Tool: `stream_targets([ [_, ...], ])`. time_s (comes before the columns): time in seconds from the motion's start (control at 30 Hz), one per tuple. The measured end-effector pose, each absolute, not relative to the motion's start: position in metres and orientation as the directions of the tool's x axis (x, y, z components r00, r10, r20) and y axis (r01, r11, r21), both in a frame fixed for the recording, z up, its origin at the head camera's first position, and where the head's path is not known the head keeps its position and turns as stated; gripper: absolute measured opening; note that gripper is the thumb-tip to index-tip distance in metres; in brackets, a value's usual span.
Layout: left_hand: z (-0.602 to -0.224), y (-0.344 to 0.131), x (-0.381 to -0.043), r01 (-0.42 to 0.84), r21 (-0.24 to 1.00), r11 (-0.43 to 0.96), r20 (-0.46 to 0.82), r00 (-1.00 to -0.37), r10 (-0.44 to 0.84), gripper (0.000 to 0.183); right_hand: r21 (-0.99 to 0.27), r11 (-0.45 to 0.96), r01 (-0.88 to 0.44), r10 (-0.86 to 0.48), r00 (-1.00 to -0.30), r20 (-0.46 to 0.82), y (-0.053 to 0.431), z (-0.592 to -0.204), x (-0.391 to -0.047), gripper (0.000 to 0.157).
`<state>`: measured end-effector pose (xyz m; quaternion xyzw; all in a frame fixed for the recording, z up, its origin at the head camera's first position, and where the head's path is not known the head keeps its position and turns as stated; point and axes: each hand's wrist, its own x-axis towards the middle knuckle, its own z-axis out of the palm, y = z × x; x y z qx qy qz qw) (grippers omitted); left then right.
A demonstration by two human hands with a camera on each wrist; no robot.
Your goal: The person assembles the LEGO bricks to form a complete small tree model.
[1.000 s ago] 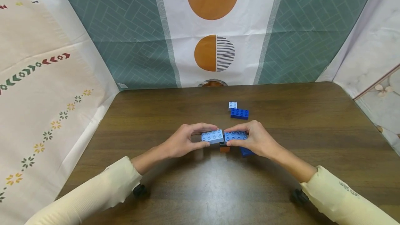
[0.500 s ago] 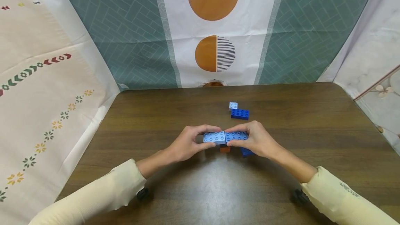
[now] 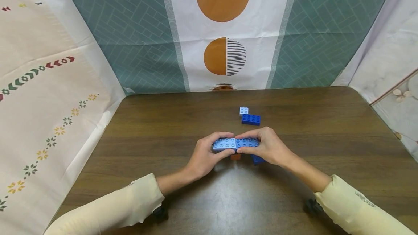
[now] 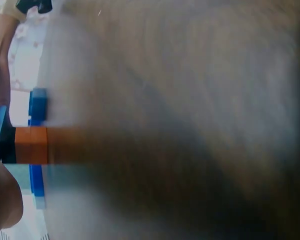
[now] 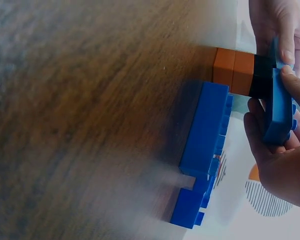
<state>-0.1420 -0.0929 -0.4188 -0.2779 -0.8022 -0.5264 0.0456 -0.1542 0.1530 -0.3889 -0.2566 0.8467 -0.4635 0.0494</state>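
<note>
My left hand [image 3: 203, 157] pinches a light blue toy building brick [image 3: 224, 144] between thumb and fingers. Pressed end to end with it is a medium blue brick [image 3: 247, 142], which my right hand [image 3: 273, 148] grips by its long sides. Both bricks sit level across the top of a short upright stack. In the right wrist view, a black brick [image 5: 262, 75] lies directly under them, above stacked orange bricks [image 5: 233, 70] that stand on the table. Fingers cover parts of both blue bricks.
Beside the stack, partly under my right hand, lies a dark blue brick [image 3: 257, 160]. Farther back on the wooden table [image 3: 163, 119] are another dark blue brick [image 3: 251, 120] and a small pale blue brick [image 3: 244, 110]. A patterned cloth [image 3: 147, 35] hangs behind the table.
The light blue brick has gone from tilted to level, moving right against the medium blue one. My left thumb and fingers have slid right along it. My right hand has stayed in place.
</note>
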Motion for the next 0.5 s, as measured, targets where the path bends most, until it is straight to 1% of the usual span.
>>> stream_targets([
  [0.2, -0.4227, -0.0873, -0.1389, 0.506, 0.798, 0.327, 0.398, -0.85, 0.345, 0.04, -0.805, 0.44, -0.397, -0.478, -0.863, 0.164, 0.1519, -0.3882, -0.1538, 0.035],
  [0.5, -0.4258, -0.0863, -0.1408, 0.54, 0.783, 0.308, 0.435, -0.83, 0.349, 0.039, -0.801, 0.45, -0.394, -0.47, -0.868, 0.164, 0.1524, -0.3884, -0.1535, 0.035],
])
